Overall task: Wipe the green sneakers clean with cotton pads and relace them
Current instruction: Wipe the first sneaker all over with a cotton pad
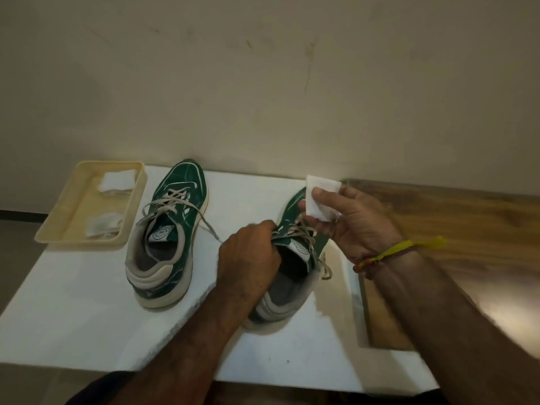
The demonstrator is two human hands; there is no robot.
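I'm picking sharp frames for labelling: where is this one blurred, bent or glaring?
Head view: the right hand pinching the white cotton pad looks motion-smeared; the green laced sneaker standing on the white board is sharper; wide-angle bends the board's edges; soft glare on the wooden tabletop.

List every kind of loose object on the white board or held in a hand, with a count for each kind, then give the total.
Green sneakers: 2, one standing free, one gripped by the left hand at
Cream tray: 1
Cotton pad piles in the tray: 2
Cotton pad held by the right hand: 1
Total: 6
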